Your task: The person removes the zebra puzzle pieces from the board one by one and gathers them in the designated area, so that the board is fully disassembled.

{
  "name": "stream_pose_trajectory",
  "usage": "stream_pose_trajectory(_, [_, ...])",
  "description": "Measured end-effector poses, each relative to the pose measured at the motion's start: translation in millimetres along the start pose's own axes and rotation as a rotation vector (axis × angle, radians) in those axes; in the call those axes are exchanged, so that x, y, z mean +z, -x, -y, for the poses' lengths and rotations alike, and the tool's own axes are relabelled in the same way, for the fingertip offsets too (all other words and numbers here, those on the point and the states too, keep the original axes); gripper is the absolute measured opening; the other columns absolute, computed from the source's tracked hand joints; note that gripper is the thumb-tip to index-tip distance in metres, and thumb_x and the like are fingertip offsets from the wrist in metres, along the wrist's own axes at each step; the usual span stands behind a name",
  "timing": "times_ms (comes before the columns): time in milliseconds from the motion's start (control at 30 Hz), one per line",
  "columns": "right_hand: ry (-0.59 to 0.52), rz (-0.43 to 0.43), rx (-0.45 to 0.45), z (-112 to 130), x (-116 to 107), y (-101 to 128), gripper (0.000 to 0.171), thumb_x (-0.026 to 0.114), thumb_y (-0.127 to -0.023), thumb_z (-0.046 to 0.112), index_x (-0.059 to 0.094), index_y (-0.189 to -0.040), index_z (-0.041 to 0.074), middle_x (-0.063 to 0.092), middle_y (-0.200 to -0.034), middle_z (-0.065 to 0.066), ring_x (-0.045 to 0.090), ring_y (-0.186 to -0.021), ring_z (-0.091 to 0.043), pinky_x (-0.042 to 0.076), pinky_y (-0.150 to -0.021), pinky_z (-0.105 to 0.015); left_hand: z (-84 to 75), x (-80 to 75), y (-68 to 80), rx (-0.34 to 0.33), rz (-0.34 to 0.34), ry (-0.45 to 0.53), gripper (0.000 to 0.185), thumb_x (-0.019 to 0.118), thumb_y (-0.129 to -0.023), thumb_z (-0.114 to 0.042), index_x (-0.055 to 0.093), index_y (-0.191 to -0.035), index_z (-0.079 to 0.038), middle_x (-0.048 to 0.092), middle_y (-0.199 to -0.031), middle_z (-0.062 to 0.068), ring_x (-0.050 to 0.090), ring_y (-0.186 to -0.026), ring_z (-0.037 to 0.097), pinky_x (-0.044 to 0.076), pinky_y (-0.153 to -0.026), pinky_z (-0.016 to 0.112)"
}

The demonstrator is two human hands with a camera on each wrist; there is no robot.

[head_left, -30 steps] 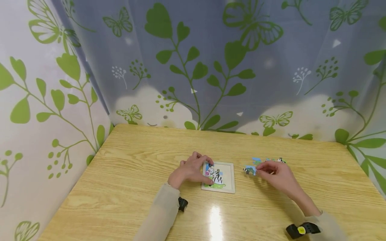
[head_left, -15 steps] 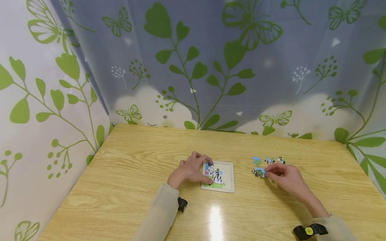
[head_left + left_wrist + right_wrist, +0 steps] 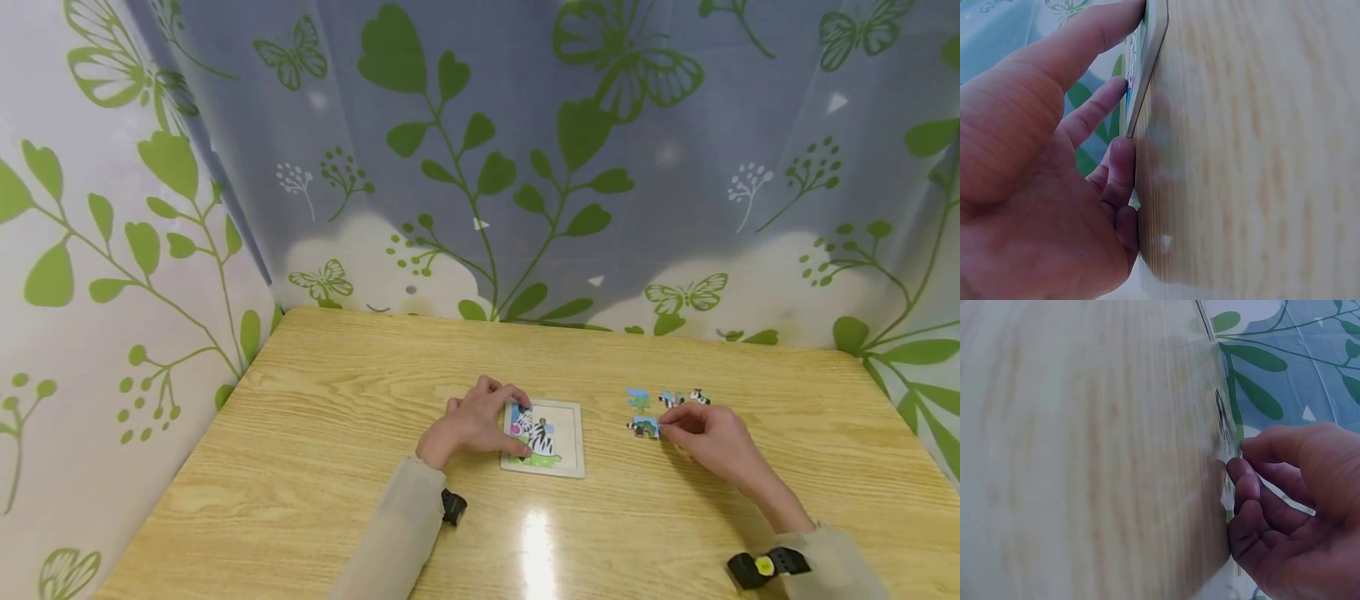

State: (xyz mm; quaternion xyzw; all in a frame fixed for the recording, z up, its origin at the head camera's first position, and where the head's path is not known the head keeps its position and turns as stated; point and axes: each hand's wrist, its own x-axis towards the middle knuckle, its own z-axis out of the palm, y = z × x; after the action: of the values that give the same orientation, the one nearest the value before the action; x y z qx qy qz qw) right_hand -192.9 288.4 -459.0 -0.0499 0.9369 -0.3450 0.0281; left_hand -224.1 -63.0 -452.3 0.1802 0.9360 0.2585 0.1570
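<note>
A small white puzzle tray [image 3: 568, 442] with a zebra picture partly filled in lies at the table's middle. My left hand [image 3: 495, 421] holds the tray's left edge, thumb at the near corner and fingers over the far corner. In the left wrist view the thumb [image 3: 1085, 44] lies on the tray's rim [image 3: 1150, 50]. To the right, my right hand [image 3: 671, 427] pinches a blue-and-green puzzle piece [image 3: 643, 427] flat on the table. The right wrist view shows curled fingers [image 3: 1244, 481] on that piece [image 3: 1227, 490].
Three loose pieces [image 3: 638, 398] [image 3: 667, 400] [image 3: 699, 397] lie in a row just beyond my right hand. The wooden table [image 3: 337, 467] is closed in by leaf-print curtains [image 3: 480, 167] at the back and sides. Both wrists wear black straps.
My right hand slid the puzzle piece to the right, away from the tray and toward the loose pieces, then stayed nearly still. My left hand and the tray have not moved.
</note>
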Motion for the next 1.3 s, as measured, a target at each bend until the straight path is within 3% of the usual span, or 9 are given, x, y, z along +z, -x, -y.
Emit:
stream_pose_trajectory(300, [-0.015, -0.020, -0.033, 9, 1, 4, 0.024, 0.063, -0.090, 0.034, 0.068, -0.101, 0.014, 0.069, -0.090, -0.004, 0.062, -0.073, -0.012, 0.048, -0.053, -0.026, 3.4, -3.3, 3.3, 0.056, 0.035, 0.023, 0.060, 0.077, -0.071, -0.051, 0.050, -0.123, -0.037, 0.036, -0.129, 0.002, 0.037, -0.114, 0.019, 0.025, -0.081, 0.039])
stream_pose_trajectory(633, [-0.017, -0.034, -0.147, 35, 18, 1, 0.017, 0.065, -0.089, 0.031, 0.069, -0.099, 0.018, 0.069, -0.087, 0.003, 0.062, -0.073, -0.008, 0.048, -0.056, -0.024, 9.6, -4.6, 8.1, 0.127, 0.059, 0.064, 0.043, 0.079, -0.073, -0.041, 0.057, -0.110, -0.039, 0.028, -0.145, -0.004, 0.032, -0.131, 0.024, 0.026, -0.094, 0.052])
stream_pose_trajectory(1133, [-0.097, 0.105, -0.244, 79, 57, -12, 0.013, 0.066, -0.089, 0.025, 0.069, -0.099, 0.017, 0.068, -0.085, 0.005, 0.062, -0.072, -0.010, 0.049, -0.058, -0.024, 9.1, -1.2, 8.5, 0.088, 0.047, 0.048, 0.034, 0.079, -0.071, -0.041, 0.060, -0.099, -0.041, 0.029, -0.146, -0.006, 0.034, -0.130, 0.027, 0.026, -0.096, 0.054])
stream_pose_trajectory(1300, [-0.072, 0.152, -0.262, 88, 68, -18, 0.012, 0.066, -0.088, 0.024, 0.068, -0.098, 0.017, 0.067, -0.084, 0.005, 0.061, -0.072, -0.009, 0.049, -0.061, -0.022, 8.9, -1.0, 8.2, 0.079, 0.046, 0.038, 0.033, 0.079, -0.072, -0.043, 0.059, -0.098, -0.042, 0.030, -0.146, -0.007, 0.035, -0.130, 0.026, 0.026, -0.097, 0.054])
